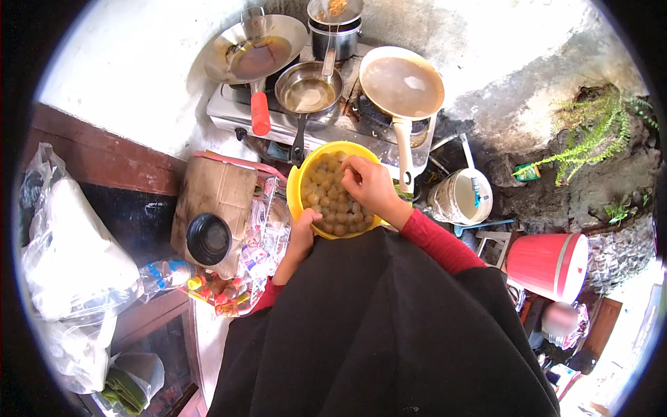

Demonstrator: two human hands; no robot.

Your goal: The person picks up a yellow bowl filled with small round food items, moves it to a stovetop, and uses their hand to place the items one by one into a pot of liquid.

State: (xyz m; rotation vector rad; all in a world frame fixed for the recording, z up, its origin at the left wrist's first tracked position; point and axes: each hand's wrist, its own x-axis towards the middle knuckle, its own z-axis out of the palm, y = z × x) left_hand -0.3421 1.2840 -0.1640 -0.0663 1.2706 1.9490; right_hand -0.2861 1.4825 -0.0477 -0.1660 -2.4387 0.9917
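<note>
A yellow plastic bowl (294, 194) full of small round brownish balls (333, 195) is before me. My left hand (303, 229) grips its near left rim, thumb over the edge. Over the right part of the balls is my right hand (367, 182), its fingers curled and the fingertips close together; whether they pinch a ball cannot be seen. Just beyond the bowl, on a gas stove (323, 127), stand a frying pan of cloudy liquid (401, 86), a small steel pan (310, 94) with some liquid and a wok (255, 52) holding dark oil.
A strainer (336, 8) rests on a steel pot (333, 41) at the back. Cardboard with a black bowl (209, 238) lies left, beside a basket of packets and bottles (255, 260). At right are a pail (461, 198) and a red lidded bucket (544, 266). Another person appears at lower right.
</note>
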